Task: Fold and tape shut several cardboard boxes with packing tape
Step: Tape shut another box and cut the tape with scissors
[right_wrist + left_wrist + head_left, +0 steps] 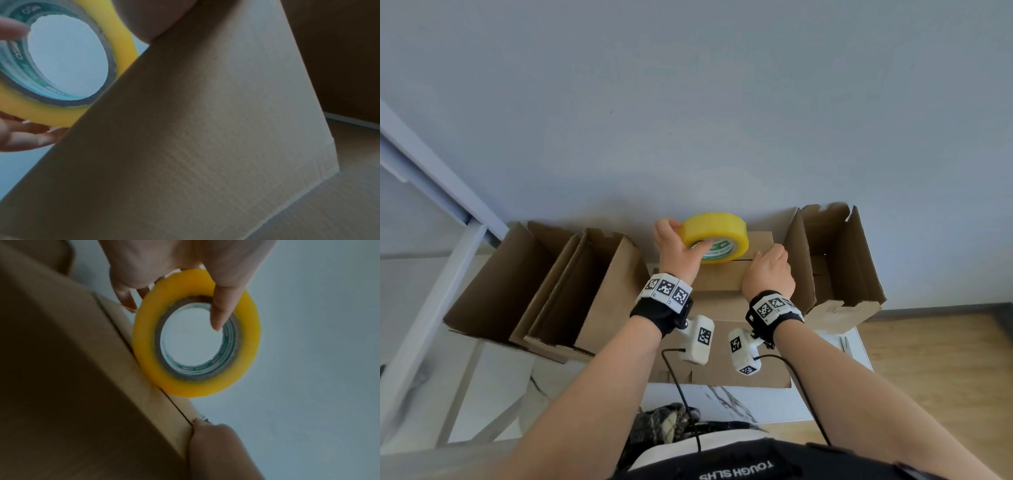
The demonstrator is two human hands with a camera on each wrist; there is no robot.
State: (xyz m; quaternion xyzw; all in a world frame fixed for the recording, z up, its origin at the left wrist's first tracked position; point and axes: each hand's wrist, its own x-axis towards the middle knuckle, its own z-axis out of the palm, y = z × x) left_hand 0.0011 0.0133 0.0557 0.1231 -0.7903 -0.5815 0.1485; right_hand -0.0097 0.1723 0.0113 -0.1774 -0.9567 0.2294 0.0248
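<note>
A yellow roll of packing tape (714, 236) stands on edge on top of the closed cardboard box (719, 284) in the middle of the table. My left hand (681, 241) grips the roll: the thumb (221, 308) hooks into the core and the fingers (123, 293) lie on the outer rim. The roll (248, 337) touches the box top (144, 378) by the flap seam. My right hand (768, 270) is bent over the right end of the box top, its thumb (211, 439) pressed on the edge. In the right wrist view the roll (41, 113) shows behind the box wall (205, 129).
Two open cardboard boxes (506, 284) (589, 291) lie on their sides at the left, and another open box (832, 260) stands at the right, close to my right hand. The white marbled table (756, 401) ends against a plain wall (688, 120). Wooden floor (945, 359) shows at right.
</note>
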